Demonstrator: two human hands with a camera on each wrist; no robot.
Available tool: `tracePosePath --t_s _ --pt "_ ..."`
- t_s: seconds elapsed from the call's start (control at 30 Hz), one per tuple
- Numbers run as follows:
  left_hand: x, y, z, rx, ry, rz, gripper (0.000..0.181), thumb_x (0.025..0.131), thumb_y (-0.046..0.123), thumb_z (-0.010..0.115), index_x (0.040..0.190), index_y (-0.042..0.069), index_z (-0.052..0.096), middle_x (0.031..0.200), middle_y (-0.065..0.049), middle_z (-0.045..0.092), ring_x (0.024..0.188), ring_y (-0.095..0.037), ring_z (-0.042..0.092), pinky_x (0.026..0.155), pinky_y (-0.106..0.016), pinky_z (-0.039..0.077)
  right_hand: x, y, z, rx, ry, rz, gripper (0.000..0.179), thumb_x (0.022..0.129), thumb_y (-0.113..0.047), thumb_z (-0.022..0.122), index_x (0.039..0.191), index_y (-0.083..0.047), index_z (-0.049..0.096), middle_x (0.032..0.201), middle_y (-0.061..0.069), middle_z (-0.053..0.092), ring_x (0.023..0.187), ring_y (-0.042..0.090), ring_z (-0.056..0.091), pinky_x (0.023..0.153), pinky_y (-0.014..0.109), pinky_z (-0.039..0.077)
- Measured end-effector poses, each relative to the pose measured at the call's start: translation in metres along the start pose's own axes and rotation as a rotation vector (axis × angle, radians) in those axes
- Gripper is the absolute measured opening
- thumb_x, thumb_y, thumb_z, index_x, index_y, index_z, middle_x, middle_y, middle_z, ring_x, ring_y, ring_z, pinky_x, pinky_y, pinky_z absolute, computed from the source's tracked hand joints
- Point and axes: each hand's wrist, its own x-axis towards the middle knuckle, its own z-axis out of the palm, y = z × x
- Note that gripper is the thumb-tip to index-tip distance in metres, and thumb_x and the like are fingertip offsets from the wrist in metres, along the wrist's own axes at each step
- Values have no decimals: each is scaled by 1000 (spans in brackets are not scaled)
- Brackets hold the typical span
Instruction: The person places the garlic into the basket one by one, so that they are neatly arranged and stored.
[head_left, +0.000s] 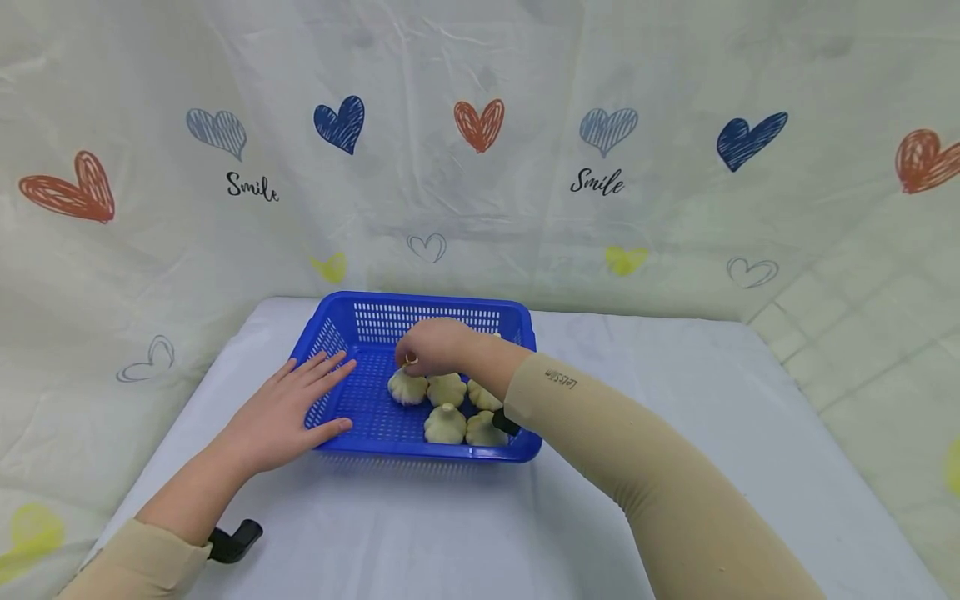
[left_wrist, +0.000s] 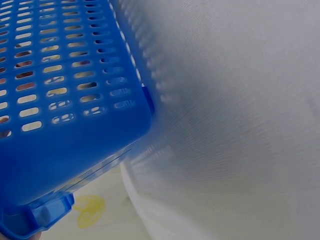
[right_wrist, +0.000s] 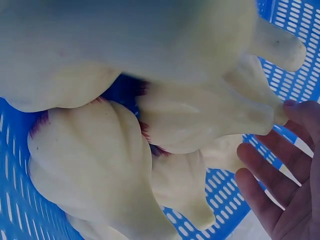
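Note:
In the head view, a blue plastic basket (head_left: 360, 452) holds several pale garlic bulbs, grouped from its middle to its right side. My right hand (head_left: 438, 346) reaches into it, and its fingertips pinch the stem of the leftmost garlic bulb (head_left: 407, 389). The right wrist view has bent fingers (right_wrist: 265, 170) at a bulb's stem end, with other bulbs (right_wrist: 95, 160) close to the camera. My left hand (head_left: 288, 408) lies with fingers spread over the basket's left rim. Seen from the left wrist, the perforated basket wall (left_wrist: 65, 100) fills the upper left; that hand is almost wholly outside the view.
A white cloth (head_left: 675, 400) covers the table beneath the basket. Behind it hangs a pale curtain (head_left: 525, 225) printed with hearts. The right forearm crosses the basket's right side and hides part of the bulbs there.

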Motion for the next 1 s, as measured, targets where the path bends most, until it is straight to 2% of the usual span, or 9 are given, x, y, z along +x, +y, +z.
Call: tracePosePath --t_s 0.2,0.43,0.7,1.0 --pt "0 0 -1 2 -7 0 82 91 62 58 158 23 29 162 -6 27 150 -35 19 119 -59 13 -1 -2 -2 -45 -3 13 23 98 -35 60 115 -26 73 111 -9 69 102 9 62 86 29 53" --pt "-1 1 -2 1 -11 -2 82 91 61 59 158 23 29 162 -6 27 149 -36 20 119 -59 14 1 -4 -2 -60 -10 38 29 98 -41 59 120 -28 71 116 -9 68 106 9 61 87 30 53" --pt "-1 1 -1 6 -11 -4 83 91 61 58 158 23 28 163 -6 26 150 -35 19 119 -59 13 1 -5 1 -18 -23 45 38 97 -43 60 130 -25 67 123 -7 67 111 11 61 91 33 53" --pt "0 0 0 9 -18 -3 83 91 61 59 158 25 27 163 -5 25 149 -36 20 120 -58 13 -1 -2 3 2 -3 34 41 95 -46 62 131 -26 65 120 -7 67 108 11 62 88 33 53"
